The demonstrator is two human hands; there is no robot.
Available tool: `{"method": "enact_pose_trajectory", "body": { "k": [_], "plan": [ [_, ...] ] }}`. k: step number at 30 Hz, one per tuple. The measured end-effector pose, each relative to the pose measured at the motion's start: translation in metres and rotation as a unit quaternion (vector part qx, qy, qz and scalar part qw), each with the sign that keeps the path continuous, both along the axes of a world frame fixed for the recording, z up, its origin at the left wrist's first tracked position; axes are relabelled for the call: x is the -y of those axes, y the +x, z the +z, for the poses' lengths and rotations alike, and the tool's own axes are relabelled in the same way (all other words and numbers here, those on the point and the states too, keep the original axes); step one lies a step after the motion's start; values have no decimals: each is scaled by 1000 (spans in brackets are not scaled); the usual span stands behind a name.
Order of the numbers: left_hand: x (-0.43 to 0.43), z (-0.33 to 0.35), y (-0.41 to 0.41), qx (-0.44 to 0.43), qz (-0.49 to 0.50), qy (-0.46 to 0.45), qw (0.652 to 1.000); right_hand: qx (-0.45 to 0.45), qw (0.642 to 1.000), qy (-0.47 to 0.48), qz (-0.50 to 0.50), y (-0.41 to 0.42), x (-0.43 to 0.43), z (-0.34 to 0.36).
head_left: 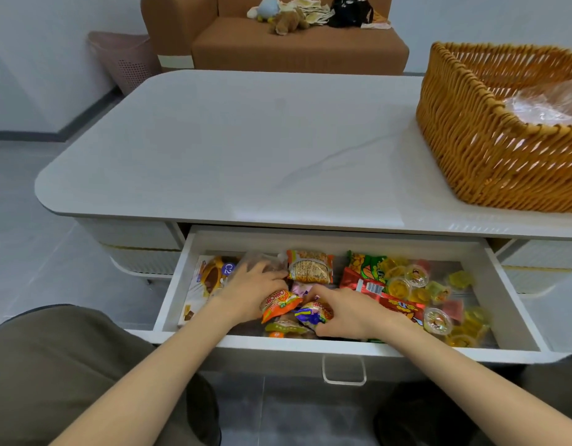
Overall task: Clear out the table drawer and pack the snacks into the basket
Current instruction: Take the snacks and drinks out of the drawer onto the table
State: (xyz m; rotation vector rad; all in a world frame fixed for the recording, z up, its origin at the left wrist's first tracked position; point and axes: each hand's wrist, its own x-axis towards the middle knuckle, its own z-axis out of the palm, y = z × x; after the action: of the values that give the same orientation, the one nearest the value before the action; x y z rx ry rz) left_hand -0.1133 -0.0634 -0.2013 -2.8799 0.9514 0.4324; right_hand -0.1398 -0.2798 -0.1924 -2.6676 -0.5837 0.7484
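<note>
In the white rectangular drawer (pixel 493 294), a crinkly orange packet (pixel 280 304) is clasped in the curled left hand (pixel 251 294), a glossy purple packet (pixel 313 313) in the curled right hand (pixel 350 312).

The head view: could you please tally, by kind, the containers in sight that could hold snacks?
Wicker basket: 1
Open drawer: 1
Pink hamper: 1
Total: 3
</note>
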Motion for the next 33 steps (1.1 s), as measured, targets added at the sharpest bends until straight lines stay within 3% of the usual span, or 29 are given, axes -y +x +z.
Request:
{"method": "enact_pose_trajectory", "body": {
  "k": [3,5,8,11,14,17,19,23,26,28,33],
  "plan": [
    [1,4,1,-6,-5,-39,999,10,998,51,-24,-4,5,8],
    [1,16,1,-72,34,-92,993,-8,991,119,-57,-6,10,22],
    [2,46,-2,-180,96,-216,955,-35,966,228,-117,-7,16,54],
    [-3,83,-5,-148,111,-309,933,-5,949,286,-134,-11,24,85],
    [-11,118,-2,-73,130,-394,907,80,931,324,-145,-8,25,105],
    [-23,127,18,72,155,-354,920,229,931,259,-114,15,18,110],
    [-32,120,33,136,188,-281,931,274,934,207,-103,36,9,102],
    [-40,106,49,132,229,-198,944,292,938,165,-89,74,-22,83],
    [-39,107,56,225,249,-193,922,314,922,185,-130,91,-43,82],
    [-40,110,56,265,239,-203,912,380,900,151,-155,93,-52,84],
    [-44,105,54,223,192,-212,932,449,882,92,-105,88,-57,70]
  ]
}}
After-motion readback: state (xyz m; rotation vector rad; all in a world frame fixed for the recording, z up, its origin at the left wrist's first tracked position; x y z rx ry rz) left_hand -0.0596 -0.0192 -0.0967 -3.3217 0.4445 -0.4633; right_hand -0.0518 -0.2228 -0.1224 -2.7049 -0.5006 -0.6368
